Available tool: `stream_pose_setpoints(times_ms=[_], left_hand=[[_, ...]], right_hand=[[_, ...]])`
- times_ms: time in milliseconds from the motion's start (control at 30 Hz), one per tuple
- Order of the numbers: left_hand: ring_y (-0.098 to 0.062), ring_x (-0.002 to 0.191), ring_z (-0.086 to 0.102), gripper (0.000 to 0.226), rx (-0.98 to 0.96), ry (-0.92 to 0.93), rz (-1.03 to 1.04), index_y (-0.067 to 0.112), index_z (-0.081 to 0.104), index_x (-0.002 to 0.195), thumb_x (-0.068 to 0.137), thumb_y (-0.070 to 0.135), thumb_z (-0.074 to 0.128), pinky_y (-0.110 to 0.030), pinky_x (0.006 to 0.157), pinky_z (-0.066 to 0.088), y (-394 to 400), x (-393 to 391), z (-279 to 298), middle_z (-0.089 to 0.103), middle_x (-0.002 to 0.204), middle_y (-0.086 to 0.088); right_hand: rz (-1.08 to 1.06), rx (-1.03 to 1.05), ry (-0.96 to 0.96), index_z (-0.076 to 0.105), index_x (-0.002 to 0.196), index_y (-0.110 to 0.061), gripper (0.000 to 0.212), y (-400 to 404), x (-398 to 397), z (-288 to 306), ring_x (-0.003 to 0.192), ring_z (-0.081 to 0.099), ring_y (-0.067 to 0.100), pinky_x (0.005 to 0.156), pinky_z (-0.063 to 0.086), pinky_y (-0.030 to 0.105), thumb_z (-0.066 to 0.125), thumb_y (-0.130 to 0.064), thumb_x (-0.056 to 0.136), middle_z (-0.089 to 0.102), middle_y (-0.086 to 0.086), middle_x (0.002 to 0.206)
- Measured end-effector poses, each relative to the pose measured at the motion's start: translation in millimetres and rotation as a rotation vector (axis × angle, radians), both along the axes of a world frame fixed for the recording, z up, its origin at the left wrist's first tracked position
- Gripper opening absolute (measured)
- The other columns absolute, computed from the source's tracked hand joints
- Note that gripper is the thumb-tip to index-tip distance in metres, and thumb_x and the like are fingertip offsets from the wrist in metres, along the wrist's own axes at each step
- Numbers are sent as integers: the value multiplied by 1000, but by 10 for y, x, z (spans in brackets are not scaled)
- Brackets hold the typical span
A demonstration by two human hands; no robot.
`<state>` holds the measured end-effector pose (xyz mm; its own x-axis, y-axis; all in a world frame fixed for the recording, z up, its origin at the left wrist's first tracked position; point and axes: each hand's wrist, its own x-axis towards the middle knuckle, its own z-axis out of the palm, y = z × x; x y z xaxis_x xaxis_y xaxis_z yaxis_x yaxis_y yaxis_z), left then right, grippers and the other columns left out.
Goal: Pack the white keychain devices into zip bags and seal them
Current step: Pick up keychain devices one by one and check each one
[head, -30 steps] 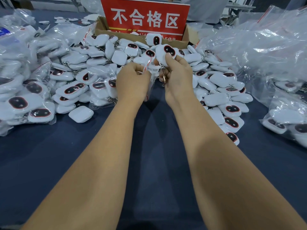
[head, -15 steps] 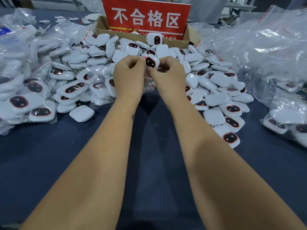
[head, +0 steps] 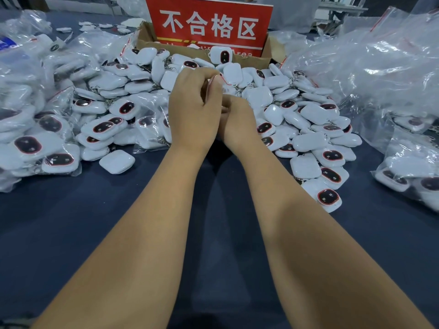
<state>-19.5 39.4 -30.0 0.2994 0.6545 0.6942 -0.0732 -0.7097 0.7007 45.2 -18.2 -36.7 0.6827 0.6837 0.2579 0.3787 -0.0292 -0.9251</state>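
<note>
Zip bag [head: 219,82] pinched by left hand [head: 193,110], right hand [head: 237,122]; red sign [head: 209,24] reads 不合格区

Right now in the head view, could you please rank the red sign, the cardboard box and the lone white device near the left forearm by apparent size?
1. Red sign.
2. Cardboard box: mostly hidden, so unsure.
3. White device, though nearer the camera.

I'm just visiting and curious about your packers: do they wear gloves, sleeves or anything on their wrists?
Not this one. The left hand and right hand are both bare, with no gloves. Both forearms are uncovered as far as the bottom edge of the picture, so no sleeves show. No watch, bracelet or ring is visible.
</note>
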Motion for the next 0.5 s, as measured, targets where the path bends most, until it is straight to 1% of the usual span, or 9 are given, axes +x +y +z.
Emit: stream_pose_setpoints(times_ms=[33, 100, 133, 167, 200, 267, 333, 433, 500], left_hand=[[8, 84, 52, 18, -16, 19, -3, 13, 69, 104, 96, 19, 55, -5, 78, 38, 1, 5, -6, 60, 97, 5], [1, 83, 54, 18, -89, 110, -2, 18, 66, 109, 96, 21, 54, -14, 78, 43, 18, 10, -22, 61, 99, 4], [-1, 82, 53, 19, -121, 168, 2, 22, 64, 110, 95, 22, 54, -17, 76, 43, 27, 10, -32, 61, 99, 4], [-2, 80, 52, 17, -136, 222, 6, 25, 61, 108, 93, 21, 53, -16, 73, 41, 32, 9, -41, 60, 97, 5], [-1, 78, 50, 15, -134, 265, 8, 29, 59, 103, 92, 21, 53, -13, 69, 37, 29, 3, -43, 58, 95, 7], [1, 76, 50, 13, -132, 294, -14, 32, 56, 96, 91, 21, 52, -10, 65, 34, 7, -15, -27, 57, 87, 11], [1, 73, 52, 11, -227, 255, -66, 28, 61, 95, 94, 22, 51, -12, 63, 37, -1, -30, -7, 59, 81, 13], [-4, 60, 49, 15, -434, 178, -132, 22, 63, 86, 97, 22, 53, -20, 62, 40, 17, -80, 34, 55, 65, 13], [-10, 52, 46, 21, -531, 188, -209, 22, 64, 78, 97, 19, 55, -26, 55, 41, 38, -158, 127, 52, 55, 9]], right_hand=[[-18, 42, 47, 69, 84, -18, 25, -2, -11, 16, 45, 55, 1, 45, 44, 18, 53, 0, 89, 63, -8, 59], [-74, 132, 117, 73, 98, -13, 26, 3, -9, 30, 59, 62, 13, 54, 53, 29, 57, 4, 88, 70, 6, 76], [-110, 170, 150, 73, 99, -13, 28, 5, 3, 32, 65, 62, 20, 60, 56, 35, 57, 6, 86, 71, 12, 82], [-141, 203, 189, 72, 97, -13, 29, -2, 15, 36, 68, 60, 26, 65, 56, 41, 57, 9, 85, 69, 19, 86], [-159, 237, 238, 70, 94, -13, 30, -14, 18, 43, 69, 57, 29, 64, 53, 43, 56, 11, 83, 67, 24, 85], [-169, 301, 334, 64, 91, -16, 36, -30, 27, 41, 66, 51, 28, 58, 45, 38, 52, 16, 81, 62, 18, 74], [-176, 330, 384, 60, 94, -21, 40, -49, 20, 52, 60, 49, 22, 54, 41, 29, 52, 16, 81, 59, 7, 67], [-179, 320, 414, 57, 102, -24, 42, -51, -2, 97, 62, 48, 18, 56, 41, 28, 54, 13, 82, 56, 5, 71], [-182, 314, 407, 57, 106, -21, 41, -48, -12, 153, 60, 47, 16, 56, 40, 26, 54, 12, 82, 54, 4, 70]])
